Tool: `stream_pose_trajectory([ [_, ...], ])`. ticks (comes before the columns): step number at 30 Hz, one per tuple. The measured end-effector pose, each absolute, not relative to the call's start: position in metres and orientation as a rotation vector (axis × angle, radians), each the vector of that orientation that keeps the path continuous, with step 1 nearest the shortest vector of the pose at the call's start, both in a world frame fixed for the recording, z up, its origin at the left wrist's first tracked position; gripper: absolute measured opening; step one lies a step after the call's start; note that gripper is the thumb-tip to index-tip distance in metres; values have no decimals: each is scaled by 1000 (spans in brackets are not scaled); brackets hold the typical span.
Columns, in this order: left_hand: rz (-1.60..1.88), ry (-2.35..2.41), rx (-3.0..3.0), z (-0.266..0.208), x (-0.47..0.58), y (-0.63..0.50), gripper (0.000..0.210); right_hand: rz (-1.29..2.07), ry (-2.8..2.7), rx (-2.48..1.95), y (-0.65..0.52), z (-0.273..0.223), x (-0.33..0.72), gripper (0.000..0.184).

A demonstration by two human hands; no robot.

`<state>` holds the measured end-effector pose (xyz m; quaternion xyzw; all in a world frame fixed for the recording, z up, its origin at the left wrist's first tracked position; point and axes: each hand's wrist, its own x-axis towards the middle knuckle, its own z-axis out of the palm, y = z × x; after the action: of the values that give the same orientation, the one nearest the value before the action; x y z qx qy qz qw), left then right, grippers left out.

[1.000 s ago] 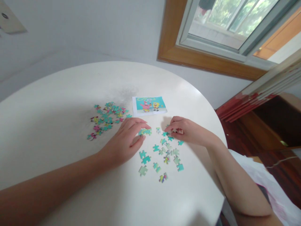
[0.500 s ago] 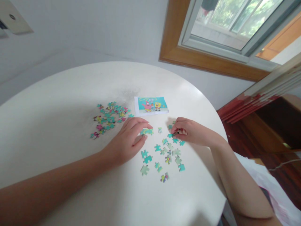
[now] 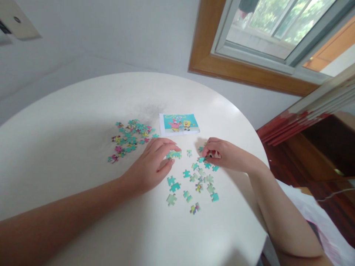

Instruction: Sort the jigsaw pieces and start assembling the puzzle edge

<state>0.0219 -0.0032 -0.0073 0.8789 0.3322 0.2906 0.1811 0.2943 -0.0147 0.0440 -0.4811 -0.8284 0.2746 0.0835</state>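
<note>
Fingers, left hand (image 3: 152, 162): thumb and forefinger parted in a wide curve, on the near side of the picture card (image 3: 181, 123) and below its left half. They bracket a short strip of puzzle pieces (image 3: 175, 155), the forefinger apparently at its far edge; nothing is seen lifted, and pressure cannot be told.

Fingers, right hand (image 3: 226, 154): curled, tips drawn close together, to the right of the card and nearer the wearer. They are down among small pieces, just beside a teal piece (image 3: 201, 159); whether one is pinched is hidden.

Stock, left to right:

Loose pile (image 3: 130, 140): teal, pink and yellow pieces, left of the card and slightly nearer, some overlapping; apparently unsorted.

Strip: as above, near the card's front edge; judged to be the only joined run of any length.

Single piece (image 3: 189, 153): just right of the strip, in front of the card's right half, apart from both.

Scattered pieces (image 3: 175, 187): teal, pale green and mixed, lying on the near side of the card and continuing rightward past its edge; some touch, most seem unjoined.

Progress, by judgement: early. A small portion looks assembled; the pile and most of the scatter remain loose.
</note>
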Motion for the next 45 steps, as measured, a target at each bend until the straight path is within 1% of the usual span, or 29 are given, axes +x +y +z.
stream_pose_trajectory([
  [8,809,938,2479,-5,22,-5,33,781,-2487,-1425,-13,43,292,15],
  [30,775,931,2495,-7,23,-6,36,788,-2467,-1384,-13,44,300,21],
  [36,763,942,2491,-6,23,-6,36,814,-2468,-1393,-14,42,297,18],
  [40,772,935,2491,-5,23,-6,36,800,-2493,-1438,-15,42,295,13],
  [45,779,945,2498,-6,23,-6,36,954,-2538,-1399,-18,47,299,10],
])
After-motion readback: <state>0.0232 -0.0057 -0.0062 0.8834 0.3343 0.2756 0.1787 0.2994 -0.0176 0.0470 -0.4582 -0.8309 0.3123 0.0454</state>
